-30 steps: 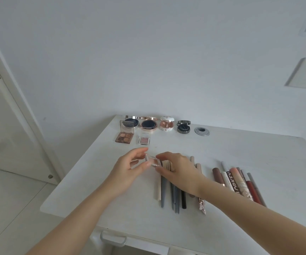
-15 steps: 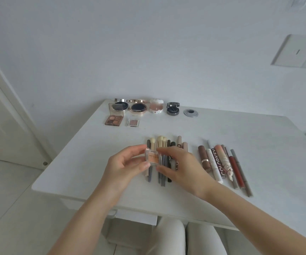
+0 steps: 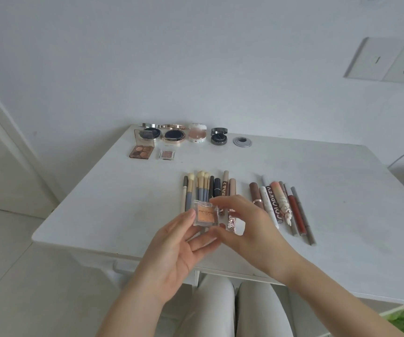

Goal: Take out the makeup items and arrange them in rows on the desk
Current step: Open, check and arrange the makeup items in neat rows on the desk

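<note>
both hands are up in front of the desk holding one small clear eyeshadow pot [image 3: 206, 214] with an orange-copper pan, lifted off the surface, roughly over the near ends of the brushes. the left hand [image 3: 179, 251] has it pinched, thumb tip against the left edge and the fingers curled loosely underneath, so the hand's only partly closed. the right hand [image 3: 242, 227] arches over from the right, index finger bent across the top right corner and thumb coming in at the lower right, fingers curved but not tight.

on the white desk [image 3: 329, 190] there's a bunch of brushes and pencils [image 3: 203, 188] lying side by side, handles toward the person. just right of that, a second bunch of lip tubes and liners [image 3: 281, 205], one reads "colorkey". along the far edge by the wall sits a row of open round compacts [image 3: 184, 135], with a four-pan eyeshadow palette [image 3: 140, 153] and a single small square shadow [image 3: 167, 154] in front of them. a grey cable grommet [image 3: 242, 141] is set into the desk right of the compacts.

plain white wall, a switch and socket plate [image 3: 388, 60] upper right, a door frame on the left, light trousered knees under the desk edge.
</note>
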